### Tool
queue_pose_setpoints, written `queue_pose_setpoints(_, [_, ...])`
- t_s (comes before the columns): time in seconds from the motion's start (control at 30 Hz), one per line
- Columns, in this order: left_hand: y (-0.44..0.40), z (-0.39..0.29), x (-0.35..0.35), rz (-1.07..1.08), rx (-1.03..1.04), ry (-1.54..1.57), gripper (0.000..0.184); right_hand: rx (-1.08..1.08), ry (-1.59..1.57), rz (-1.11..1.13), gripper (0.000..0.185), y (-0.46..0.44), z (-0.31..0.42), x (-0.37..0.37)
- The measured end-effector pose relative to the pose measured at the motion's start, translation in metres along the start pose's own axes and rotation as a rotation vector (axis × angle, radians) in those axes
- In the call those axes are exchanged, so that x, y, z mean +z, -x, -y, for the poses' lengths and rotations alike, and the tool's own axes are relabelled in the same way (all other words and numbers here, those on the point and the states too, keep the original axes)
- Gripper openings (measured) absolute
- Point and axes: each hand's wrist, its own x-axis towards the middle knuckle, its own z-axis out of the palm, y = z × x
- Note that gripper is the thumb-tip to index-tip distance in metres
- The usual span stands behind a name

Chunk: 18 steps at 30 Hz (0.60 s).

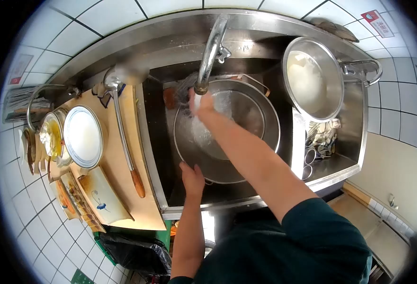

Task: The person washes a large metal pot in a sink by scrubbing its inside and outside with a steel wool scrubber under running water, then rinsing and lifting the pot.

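A large round metal pot [232, 165] lies in the sink, with water splashing in its upper left part. My left hand [192, 179] is at the pot's near left rim, its thumb and a finger apart; whether it grips the rim is unclear. Under the mouth of the metal faucet [211, 54], my right hand [201, 102] is in the running water, near a grey mesh-like scrubber [185, 90]. The fingers are blurred by water and partly hidden by the faucet, so what they hold cannot be made out.
A metal pot with whitish contents [308, 83] stands at the right, above a compartment of utensils [324, 137]. On the left board [123, 189] are a ladle [124, 128], a white round container [83, 137] and rectangular plates [105, 196]. A black-lined bin [137, 251] stands below.
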Motion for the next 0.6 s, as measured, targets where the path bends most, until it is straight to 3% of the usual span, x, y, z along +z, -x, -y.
queue_pose_setpoints(0.1, [0.003,-0.006,-0.003,0.016,-0.029,0.002,0.024,-0.006,0.02,-0.285,0.053,-0.01,-0.012,0.017])
queue_pose_setpoints(0.13, [-0.001,-0.008,-0.006,0.028,-0.05,-0.029,0.022,-0.004,0.086,-0.063,0.055,0.041,0.027,-0.02])
queue_pose_setpoints(0.2, [-0.037,-0.015,-0.018,-0.016,-0.008,-0.036,0.02,-0.227,0.491,0.067,0.055,0.058,0.003,0.03])
queue_pose_setpoints(0.27, [-0.054,0.004,-0.015,-0.065,0.117,-0.105,0.019,-0.357,0.611,0.42,0.055,0.065,0.008,0.021])
queue_pose_setpoints(0.3, [-0.047,0.005,-0.01,-0.052,0.056,-0.115,0.019,-0.427,0.663,0.599,0.055,0.065,0.01,0.021])
queue_pose_setpoints(0.33, [-0.033,0.005,-0.002,-0.044,-0.005,-0.128,0.019,-0.301,0.389,0.334,0.051,0.042,-0.01,0.037])
queue_pose_setpoints(0.43, [0.015,0.012,0.016,-0.023,-0.13,0.083,0.022,-0.012,-0.212,-0.019,0.046,-0.032,-0.027,-0.003])
queue_pose_setpoints(0.53, [0.013,0.016,0.013,0.095,-0.196,0.098,0.027,-0.258,-0.131,-0.208,0.041,-0.019,-0.039,0.015])
queue_pose_setpoints(0.57, [0.004,0.014,0.012,0.136,-0.233,0.091,0.029,-0.264,0.003,-0.068,0.04,0.002,-0.032,0.022])
queue_pose_setpoints(0.6, [-0.013,0.0,-0.002,-0.011,-0.035,0.078,0.031,-0.286,0.134,0.071,0.038,0.022,-0.024,0.029])
